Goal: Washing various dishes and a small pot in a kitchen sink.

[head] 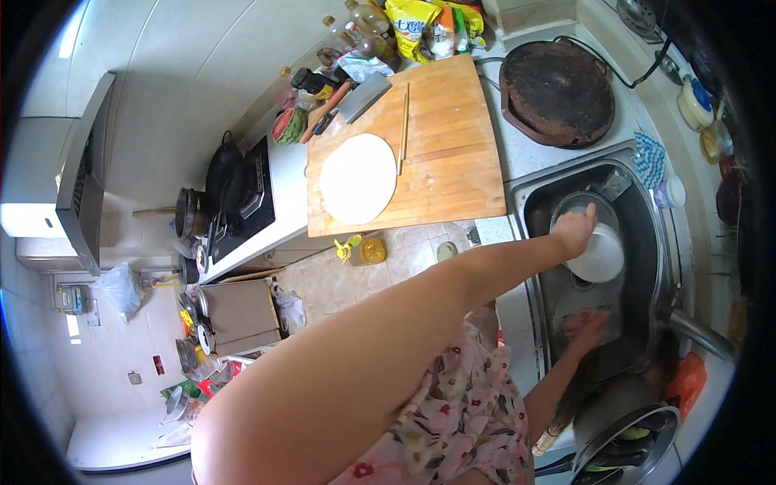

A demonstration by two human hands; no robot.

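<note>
My left hand is in the steel sink, closed on the rim of a white bowl. Partly under that hand and bowl is a round grey basin. Lower in the sink, on the faucet side, is my right hand. Its fingers look pink and blurred against the sink bottom, and whether they hold anything is unclear. A metal faucet reaches over the sink's edge.
A wooden board bears a round dough sheet, a thin rolling pin and a cleaver. A dark round griddle stands beyond the sink. Near my right arm sits a metal pot with vegetables. An oil bottle stands on the floor.
</note>
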